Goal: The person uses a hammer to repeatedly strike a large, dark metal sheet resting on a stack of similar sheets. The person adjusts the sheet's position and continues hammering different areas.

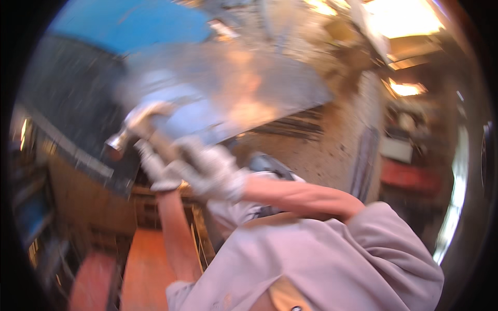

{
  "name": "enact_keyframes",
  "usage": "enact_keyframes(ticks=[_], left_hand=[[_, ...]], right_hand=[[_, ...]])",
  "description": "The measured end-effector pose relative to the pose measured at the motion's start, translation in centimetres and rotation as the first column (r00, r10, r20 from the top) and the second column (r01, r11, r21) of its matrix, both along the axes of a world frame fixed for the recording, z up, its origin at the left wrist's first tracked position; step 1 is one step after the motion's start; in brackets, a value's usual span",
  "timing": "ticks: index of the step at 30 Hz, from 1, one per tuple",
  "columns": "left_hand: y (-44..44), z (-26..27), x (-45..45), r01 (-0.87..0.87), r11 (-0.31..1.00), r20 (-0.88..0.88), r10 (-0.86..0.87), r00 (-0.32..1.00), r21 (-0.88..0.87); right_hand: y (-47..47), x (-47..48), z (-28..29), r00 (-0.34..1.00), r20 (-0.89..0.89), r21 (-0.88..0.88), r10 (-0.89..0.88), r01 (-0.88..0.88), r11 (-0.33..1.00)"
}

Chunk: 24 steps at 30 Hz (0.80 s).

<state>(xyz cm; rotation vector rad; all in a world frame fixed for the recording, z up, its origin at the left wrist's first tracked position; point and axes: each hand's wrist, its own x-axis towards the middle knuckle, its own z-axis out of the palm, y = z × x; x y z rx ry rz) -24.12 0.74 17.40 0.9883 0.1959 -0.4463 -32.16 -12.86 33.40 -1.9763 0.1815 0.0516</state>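
Observation:
A blurred hammer [144, 123] with a light brown handle and a shiny metal end lies over a metal sheet [288, 83]. My right hand [212, 169], in a pale work glove, is closed around the lower handle. Beside the handle, close to the right one, is my gloved left hand [157, 169]; blur hides whether its fingers grip it. The sheet is grey, with a bluish-white glare near the hammer and an orange glow at its middle.
A dark flat plate [74, 81] with a straight edge lies at the left, and a blue panel [155, 23] beyond. Dark bars [295, 124] show under the sheet. An orange surface [144, 268] is at the lower left, a red object [408, 177] at the right.

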Motion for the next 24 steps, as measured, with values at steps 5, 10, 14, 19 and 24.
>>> enact_keyframes(ticks=[5,10,14,19,24], left_hand=[[-0.4,1.7,0.0,-0.302,0.937,-0.502,0.180,0.846,-0.174],[0.7,2.9,-1.4,-0.358,0.920,-0.508,0.235,0.829,-0.158],[-0.6,3.9,-3.0,-0.476,0.866,-0.536,0.331,0.777,-0.156],[-0.4,3.0,-5.6,-0.564,0.762,-0.565,0.326,0.758,-0.317],[-1.6,2.9,-6.6,-0.673,0.656,-0.570,0.426,0.703,-0.341]], right_hand=[[-6.7,1.8,4.4,0.797,-0.568,0.481,0.205,0.119,0.869],[-6.5,0.5,1.6,0.930,-0.340,-0.022,0.141,-0.158,0.987],[-6.2,0.4,0.0,0.882,-0.343,-0.114,0.323,-0.381,0.918],[-7.3,-2.3,-1.4,0.903,-0.033,-0.210,0.429,-0.426,0.880],[-6.5,-1.7,-3.6,0.924,-0.208,-0.160,0.321,-0.356,0.921]])
